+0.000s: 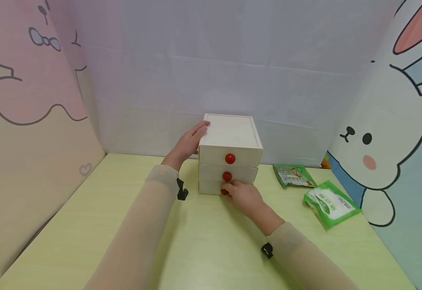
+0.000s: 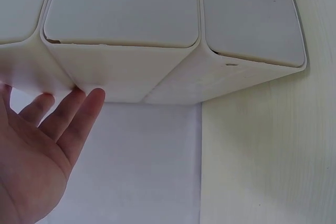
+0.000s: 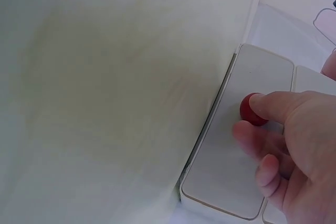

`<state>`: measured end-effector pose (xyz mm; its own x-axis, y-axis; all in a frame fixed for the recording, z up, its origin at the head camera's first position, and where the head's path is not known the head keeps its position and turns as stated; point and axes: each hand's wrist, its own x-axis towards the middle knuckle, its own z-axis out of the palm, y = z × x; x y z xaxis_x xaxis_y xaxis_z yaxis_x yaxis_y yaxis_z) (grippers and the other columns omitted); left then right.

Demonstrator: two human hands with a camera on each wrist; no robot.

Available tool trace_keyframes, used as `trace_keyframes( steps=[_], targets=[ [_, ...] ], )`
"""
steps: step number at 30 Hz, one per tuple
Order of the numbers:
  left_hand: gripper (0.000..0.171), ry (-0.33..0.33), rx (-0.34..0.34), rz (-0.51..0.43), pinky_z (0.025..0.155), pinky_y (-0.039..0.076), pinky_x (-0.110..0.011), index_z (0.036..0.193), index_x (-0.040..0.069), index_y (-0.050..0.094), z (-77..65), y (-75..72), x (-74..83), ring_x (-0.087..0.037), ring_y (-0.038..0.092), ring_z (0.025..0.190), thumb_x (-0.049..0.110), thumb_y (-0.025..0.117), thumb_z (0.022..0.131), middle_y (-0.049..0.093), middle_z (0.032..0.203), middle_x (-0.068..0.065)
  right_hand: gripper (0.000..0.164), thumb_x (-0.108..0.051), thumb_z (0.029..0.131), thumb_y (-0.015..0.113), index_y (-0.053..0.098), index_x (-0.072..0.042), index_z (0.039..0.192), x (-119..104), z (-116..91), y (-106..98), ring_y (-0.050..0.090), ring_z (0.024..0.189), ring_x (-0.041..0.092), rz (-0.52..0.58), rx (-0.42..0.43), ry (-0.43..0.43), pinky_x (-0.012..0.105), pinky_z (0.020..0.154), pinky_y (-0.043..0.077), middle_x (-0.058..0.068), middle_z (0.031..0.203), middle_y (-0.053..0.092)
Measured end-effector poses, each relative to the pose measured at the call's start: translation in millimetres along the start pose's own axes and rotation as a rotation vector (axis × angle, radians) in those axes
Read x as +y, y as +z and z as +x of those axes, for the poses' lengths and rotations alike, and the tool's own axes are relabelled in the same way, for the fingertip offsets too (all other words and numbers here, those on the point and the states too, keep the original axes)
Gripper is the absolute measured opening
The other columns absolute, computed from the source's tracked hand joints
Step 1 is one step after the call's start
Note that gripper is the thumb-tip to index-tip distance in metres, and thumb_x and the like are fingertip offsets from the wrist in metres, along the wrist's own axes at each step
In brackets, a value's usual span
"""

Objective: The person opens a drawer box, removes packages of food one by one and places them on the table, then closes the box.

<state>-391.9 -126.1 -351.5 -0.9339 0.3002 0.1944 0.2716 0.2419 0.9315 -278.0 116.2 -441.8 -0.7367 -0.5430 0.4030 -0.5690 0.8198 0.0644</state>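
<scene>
A white cabinet (image 1: 232,131) of three stacked drawers stands on the table in the head view. Red round knobs mark the top drawer (image 1: 212,155), the middle drawer (image 1: 211,172) and the bottom drawer (image 1: 208,187). Thumb and finger of my right hand (image 1: 245,198) pinch the lowest red knob (image 3: 251,113), partly covering it. That drawer looks pushed in. My left hand (image 1: 187,146) rests against the cabinet's left side; in the left wrist view its extended fingertips touch the white side wall (image 2: 105,72).
To the right of the cabinet lie a green snack packet (image 1: 294,176) and a green-and-white packet (image 1: 332,204) nearer me. A pale cloth backdrop (image 1: 153,88) hangs behind the table (image 1: 193,249), with cartoon-printed panels at both sides.
</scene>
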Motion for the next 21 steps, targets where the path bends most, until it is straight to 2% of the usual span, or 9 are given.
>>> trace_keyframes(
  steps=[10, 21],
  targets=[
    [0.054, -0.005, 0.008, -0.004, 0.105, 0.058, -0.063, 0.168, 0.036, 0.044, 0.5, 0.0, 1.9, -0.038, 0.062, 0.138, 0.054, 0.039, 0.117, 0.047, 0.171, -0.008, 0.017, -0.018, 0.095, 0.088, 0.078, -0.019, 0.108, 2.0, 2.6, 0.2, 0.070, 0.078, 0.021, 0.023, -0.026, -0.003, 0.039, 0.064, 0.058, 0.001, 0.089, 0.073],
    [0.055, -0.003, 0.017, 0.018, 0.104, 0.058, -0.062, 0.169, 0.037, 0.042, -1.2, -0.2, 1.7, -0.037, 0.061, 0.138, 0.055, 0.037, 0.117, 0.045, 0.173, -0.007, 0.017, -0.016, 0.094, 0.088, 0.077, -0.018, 0.107, 1.2, 4.5, 2.1, 0.067, 0.073, 0.021, 0.015, -0.017, -0.019, 0.038, 0.062, 0.056, 0.002, 0.086, 0.071]
  ],
)
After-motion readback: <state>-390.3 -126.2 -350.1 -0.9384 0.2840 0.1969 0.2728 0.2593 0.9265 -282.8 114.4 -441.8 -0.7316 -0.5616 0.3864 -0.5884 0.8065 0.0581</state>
